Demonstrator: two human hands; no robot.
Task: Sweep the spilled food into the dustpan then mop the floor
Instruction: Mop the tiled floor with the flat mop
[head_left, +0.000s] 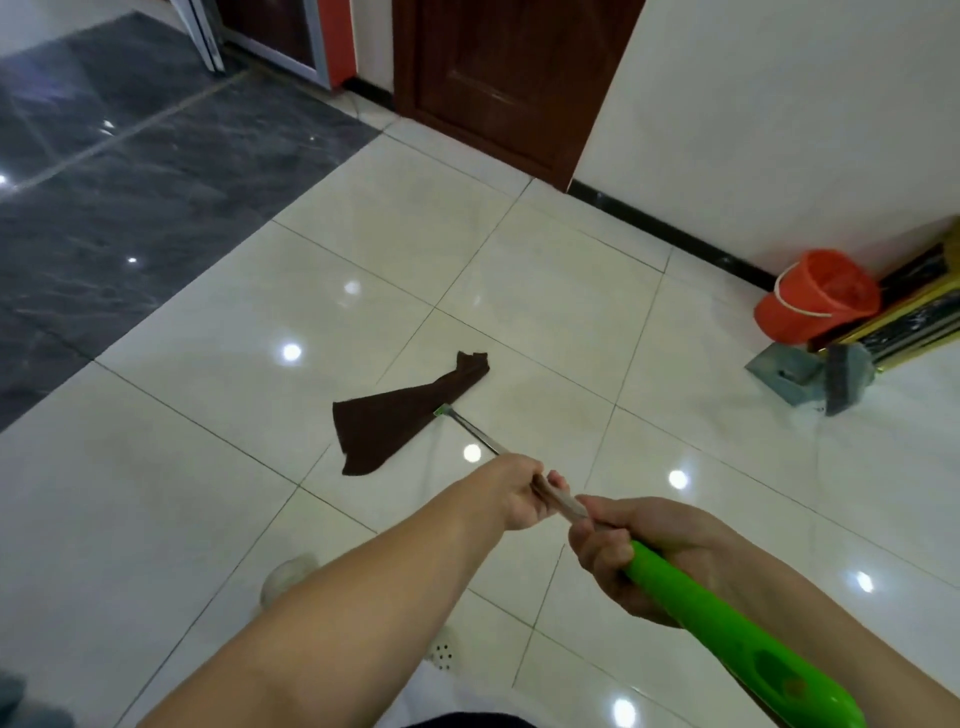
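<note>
**Mopping under way, cloth ahead and left of your hands**

Both hands are on the mop (519, 467). Your left hand (511, 493) is wrapped round the metal shaft, forward on the pole. Your right hand (628, 551) is curled round it just behind, where the green handle (727, 623) begins. The two hands sit close, nearly touching.

The pole's long axis runs from lower right, by your body, up and left to the brown cloth (395, 415). The cloth lies flat on the floor (519, 270), spread in a rough wedge, its narrow end trailing away towards the far wall. Left hand is the nearer to the cloth; expect it to steer while the right drives.

No spilled food is visible on the tiles here, so the sweeping part looks done.

Surface: glossy pale tile with thin dark grout lines and bright lamp glare; likely slick once wet. Dark marbled tile (130, 182) starts to the left.

Room: dustpan (789, 374) and an orange bucket (815, 296) well apart at right, against the wall. Brown door (509, 78) ahead.
</note>
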